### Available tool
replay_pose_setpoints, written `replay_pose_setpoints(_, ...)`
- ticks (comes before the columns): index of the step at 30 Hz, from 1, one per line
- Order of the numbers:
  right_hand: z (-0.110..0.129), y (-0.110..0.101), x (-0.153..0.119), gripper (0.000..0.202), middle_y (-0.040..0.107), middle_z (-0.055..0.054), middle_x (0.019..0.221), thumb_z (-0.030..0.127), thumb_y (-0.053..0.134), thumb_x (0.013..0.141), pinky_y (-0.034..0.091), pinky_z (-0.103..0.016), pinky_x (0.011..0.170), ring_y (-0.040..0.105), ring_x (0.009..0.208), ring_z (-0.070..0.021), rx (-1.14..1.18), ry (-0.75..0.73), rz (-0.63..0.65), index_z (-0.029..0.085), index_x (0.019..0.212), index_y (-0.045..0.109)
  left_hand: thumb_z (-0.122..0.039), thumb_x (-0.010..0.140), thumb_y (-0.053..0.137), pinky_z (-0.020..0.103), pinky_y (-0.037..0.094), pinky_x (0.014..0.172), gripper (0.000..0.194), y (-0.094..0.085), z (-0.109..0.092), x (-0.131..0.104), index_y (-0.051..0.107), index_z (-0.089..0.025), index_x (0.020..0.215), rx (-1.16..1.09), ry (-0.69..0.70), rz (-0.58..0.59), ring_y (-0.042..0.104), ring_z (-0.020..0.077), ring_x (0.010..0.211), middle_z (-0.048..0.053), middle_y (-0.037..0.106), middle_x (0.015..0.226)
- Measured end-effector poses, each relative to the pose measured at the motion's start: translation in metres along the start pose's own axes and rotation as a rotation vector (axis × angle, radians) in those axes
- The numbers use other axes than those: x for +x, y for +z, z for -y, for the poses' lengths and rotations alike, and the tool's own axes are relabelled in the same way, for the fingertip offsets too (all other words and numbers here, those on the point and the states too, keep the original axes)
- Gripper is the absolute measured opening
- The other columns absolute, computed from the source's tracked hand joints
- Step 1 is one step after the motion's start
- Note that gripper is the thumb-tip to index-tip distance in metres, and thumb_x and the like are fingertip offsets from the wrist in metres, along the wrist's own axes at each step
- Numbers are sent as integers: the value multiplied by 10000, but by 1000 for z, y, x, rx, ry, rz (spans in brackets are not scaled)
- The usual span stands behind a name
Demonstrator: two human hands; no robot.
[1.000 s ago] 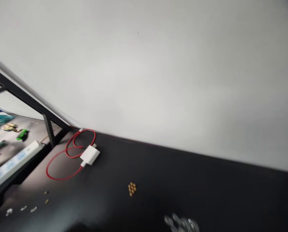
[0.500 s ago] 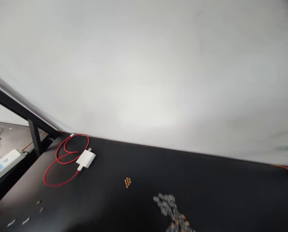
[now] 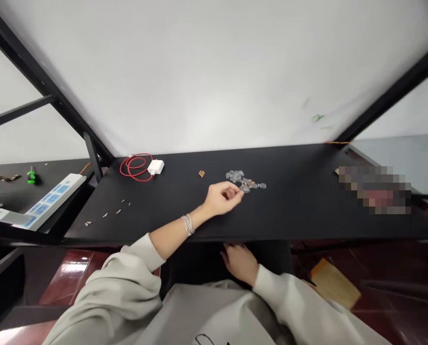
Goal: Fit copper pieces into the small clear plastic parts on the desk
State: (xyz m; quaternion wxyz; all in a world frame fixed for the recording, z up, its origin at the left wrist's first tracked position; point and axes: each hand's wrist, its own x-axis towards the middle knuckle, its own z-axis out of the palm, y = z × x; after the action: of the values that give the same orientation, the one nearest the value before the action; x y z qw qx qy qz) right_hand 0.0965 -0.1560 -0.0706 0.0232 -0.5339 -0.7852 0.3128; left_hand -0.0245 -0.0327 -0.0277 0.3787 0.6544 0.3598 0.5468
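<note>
Left hand (image 3: pixel 223 198) was stretched out over the matte black table (image 3: pixel 300 211), fingers curled in loosely, tips at the near edge of a small heap of clear, glassy bits (image 3: pixel 245 180). Whether it actually pinched one, couldn't tell, too small and blurred. The heap lay at about 1 o'clock from that hand, touching or just beside the fingertips. Thin silver bangles (image 3: pixel 188 224) sat on the left wrist, cream sleeve pushed back.

Right hand (image 3: pixel 239 262) was below the table's front edge, at 6 o'clock from the left hand, palm down, fingers loosely spread, nothing visibly held.

A tiny brown cluster of beads (image 3: pixel 201 173) sat at 11 o'clock from the left hand. Further at 10 o'clock lay a boxy white charger (image 3: pixel 156 166) with a looped red cable (image 3: pixel 134 166). A long white power strip (image 3: pixel 52 200) lay far off at 9 o'clock.
</note>
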Motion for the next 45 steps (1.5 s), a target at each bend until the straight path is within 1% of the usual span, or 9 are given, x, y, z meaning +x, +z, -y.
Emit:
replay_pose_setpoints(3,3,-39,-55,247,766,-141,1120,332,657,911,536,-433,1002,720,1097,-336,108,-124,181,183,1068,775,-451,800,777,233,408,498,310,-13,4,2,681,-163,738,29,28,6,484,83,476,-18,564,537)
replay_pose_setpoints(6,18,-100,-69,286,783,-45,862,462,594,955,581,-314,727,751,817,-230,320,-235,244,235,932,766,-480,766,799,231,386,480,344,-16,4,8,672,-163,723,9,29,5,456,76,463,-28,543,526)
replay_pose_setpoints(11,20,-169,-4,264,735,-45,762,469,721,875,518,-277,524,644,537,-161,289,-224,-545,216,933,674,-510,739,822,218,377,451,382,-18,0,15,684,-154,740,15,19,-3,476,75,447,-15,584,535)
replay_pose_setpoints(13,13,-183,33,292,732,-36,737,443,764,853,491,-265,459,601,449,-139,321,-180,-533,207,989,658,-509,754,815,220,392,452,377,-20,0,16,683,-155,743,25,27,-5,500,82,448,-8,598,535)
replay_pose_setpoints(15,9,-193,63,308,680,-16,609,463,777,852,469,-252,413,575,402,-136,398,-196,-366,191,937,661,-506,772,802,222,406,447,373,-22,2,17,673,-159,737,46,23,-25,529,91,443,-4,611,535)
replay_pose_setpoints(19,4,-200,101,338,649,-13,570,458,819,822,467,-225,416,577,436,-120,597,-330,-162,152,875,686,-509,798,784,219,433,419,380,-25,5,21,650,-161,727,79,-7,-67,587,110,422,7,645,552)
replay_pose_setpoints(25,-18,-183,131,362,575,38,487,469,837,793,388,-196,373,481,383,-81,862,-400,-233,145,847,686,-471,820,776,200,470,407,338,-39,8,41,669,-159,745,148,24,-66,627,115,441,9,667,588)
replay_pose_setpoints(33,-22,-169,130,359,626,35,620,424,873,766,451,-191,378,580,469,-99,1064,-400,-180,171,954,700,-437,822,778,195,500,406,305,-50,13,48,677,-152,787,136,60,-24,636,115,459,5,655,601)
replay_pose_setpoints(45,-13,-159,135,424,576,16,536,474,854,799,394,-204,339,487,401,-78,1078,-323,-245,178,635,598,-437,822,777,211,534,423,301,-52,21,46,731,-140,805,167,71,19,689,145,524,30,681,662)
